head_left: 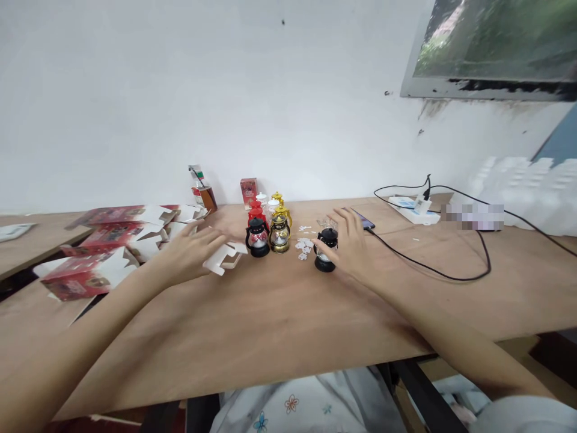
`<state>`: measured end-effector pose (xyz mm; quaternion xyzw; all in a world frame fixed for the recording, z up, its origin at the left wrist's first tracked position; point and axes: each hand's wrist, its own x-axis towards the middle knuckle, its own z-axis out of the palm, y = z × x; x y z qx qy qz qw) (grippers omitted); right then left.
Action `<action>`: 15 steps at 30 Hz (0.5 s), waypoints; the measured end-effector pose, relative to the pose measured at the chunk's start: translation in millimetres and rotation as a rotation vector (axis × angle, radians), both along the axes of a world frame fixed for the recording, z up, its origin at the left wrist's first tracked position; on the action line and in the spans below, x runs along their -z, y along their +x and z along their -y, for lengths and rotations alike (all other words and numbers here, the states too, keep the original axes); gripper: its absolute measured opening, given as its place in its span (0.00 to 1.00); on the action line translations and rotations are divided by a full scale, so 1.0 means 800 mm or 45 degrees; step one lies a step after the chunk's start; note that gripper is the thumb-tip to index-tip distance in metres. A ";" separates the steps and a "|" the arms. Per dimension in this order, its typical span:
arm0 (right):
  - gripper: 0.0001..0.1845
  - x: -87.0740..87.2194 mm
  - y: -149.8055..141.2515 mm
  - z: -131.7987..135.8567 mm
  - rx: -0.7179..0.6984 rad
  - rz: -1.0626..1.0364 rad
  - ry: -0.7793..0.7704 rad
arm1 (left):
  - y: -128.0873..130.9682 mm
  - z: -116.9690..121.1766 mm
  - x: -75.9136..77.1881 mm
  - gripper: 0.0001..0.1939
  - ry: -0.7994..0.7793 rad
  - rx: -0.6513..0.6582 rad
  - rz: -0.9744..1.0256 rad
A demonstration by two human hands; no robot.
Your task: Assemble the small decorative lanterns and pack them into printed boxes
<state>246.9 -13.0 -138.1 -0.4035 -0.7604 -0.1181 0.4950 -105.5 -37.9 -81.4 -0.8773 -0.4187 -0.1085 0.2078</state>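
Right-hand grip (349,246) stands loosely spread, fingers raised and thumb reaching across the front of a small black lantern with a clear globe (325,263); whether the skin touches it cannot be told. This lantern stands upright on the brown wooden desk (270,325), long axis vertical, cap up and broad base down, its looped handle on the left side. Left-hand grip (187,255) is half extended, palm down, fingertips at a folded white card insert with cut-outs (217,258); whether it is pinched or merely touched is unclear. The insert lies tilted, its long side rising toward the right.

Between the hands, a black lantern with a red-tinted globe (258,246) and a shiny gold lantern (280,245) stand upright, with red, white and more gold ones behind. Loose white paper pieces (305,245) lie just left of the first lantern. Farther out are red-and-white cardboard boxes (85,276) on the left and, on the right, a dark-screened phone (364,220) with a black cable (419,265).
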 end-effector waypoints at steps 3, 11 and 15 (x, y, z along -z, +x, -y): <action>0.20 0.002 -0.019 0.028 -0.237 0.029 0.282 | 0.028 0.038 -0.019 0.29 0.107 -0.018 0.032; 0.23 0.012 -0.051 0.072 -0.712 -0.008 0.018 | 0.124 0.064 0.021 0.28 0.190 0.260 0.320; 0.21 0.023 -0.047 0.068 -0.768 -0.234 -0.201 | 0.134 0.046 0.047 0.31 0.085 0.293 0.551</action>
